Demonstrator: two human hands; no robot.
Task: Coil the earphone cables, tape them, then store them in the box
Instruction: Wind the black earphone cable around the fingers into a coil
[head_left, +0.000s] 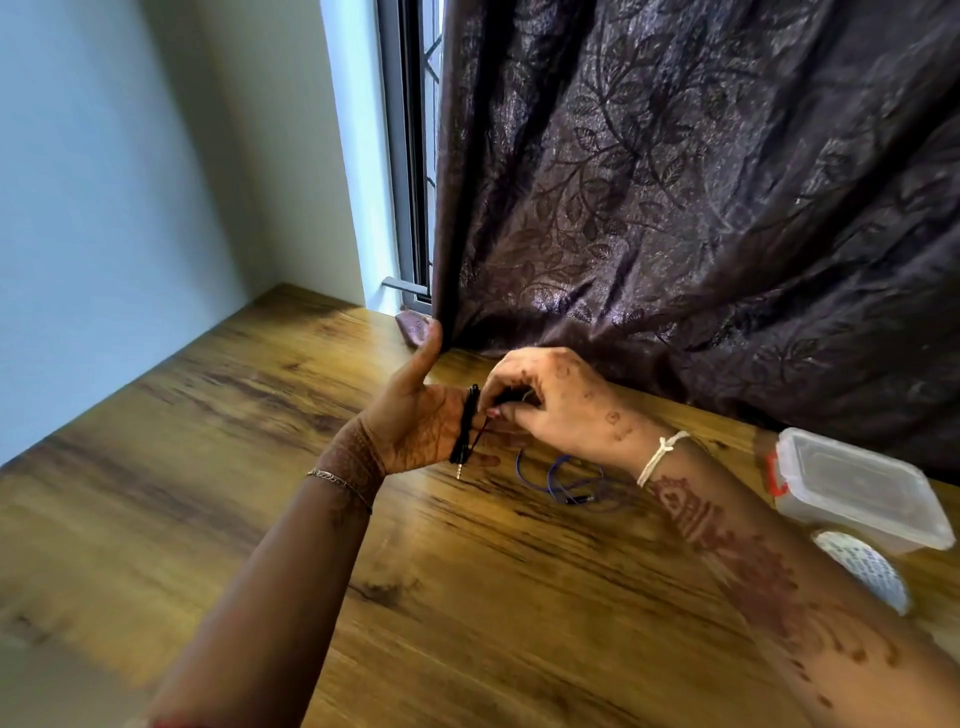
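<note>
On the near stretch of the brown wood-grain table (467, 597), two bare forearms reach forward. At the right edge a white roll of tape (867, 569) lies just beside a clear lidded plastic box with a red clasp (857, 483). Further in, the left hand (415, 415) is held palm up above the table, thumb straight and raised, with a thin black earphone cable (466, 431) looped round its fingers and the plug hanging below. The right hand (550, 400) pinches that cable with curled fingertips. Under the right wrist a thin blue earphone cable (561, 480) lies loose on the wood. Behind hangs a dark purple leaf-patterned curtain (675, 182), its hem on the table, then a grey window frame (405, 156) and a pale wall (104, 182).
</note>
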